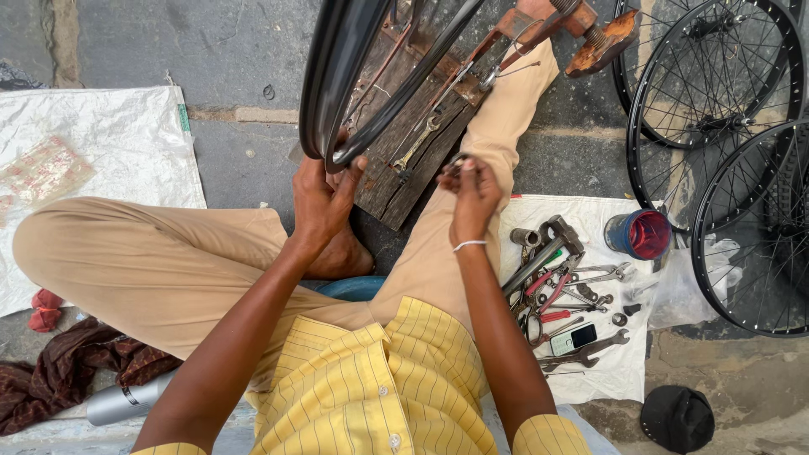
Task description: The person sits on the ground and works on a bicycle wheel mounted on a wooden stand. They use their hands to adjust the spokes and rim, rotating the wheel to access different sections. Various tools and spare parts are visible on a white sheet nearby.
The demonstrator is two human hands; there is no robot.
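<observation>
The left hand (324, 200) sits just left of centre in the frame, fingers curled and thumb raised against the lower edge of a black bicycle wheel rim (337, 93), gripping it from below. The rim rises from that hand toward the top centre of the frame, standing on edge over a weathered wooden block (413, 156) that lies between the person's knees. The right hand (474, 190), just right of centre, is drawn nearly closed, its fingertips pinched together on a small metal part (459, 162) too small to identify; a thin white band circles that wrist. A spanner (415, 145) rests on the block between the two hands. To the right, on a white cloth (619, 371), lies a heap of wrenches and pliers (560, 291), with a small blue tin with a red inside (638, 234) beside them. More spoked wheels (725, 126) lean at the right edge of the frame.
</observation>
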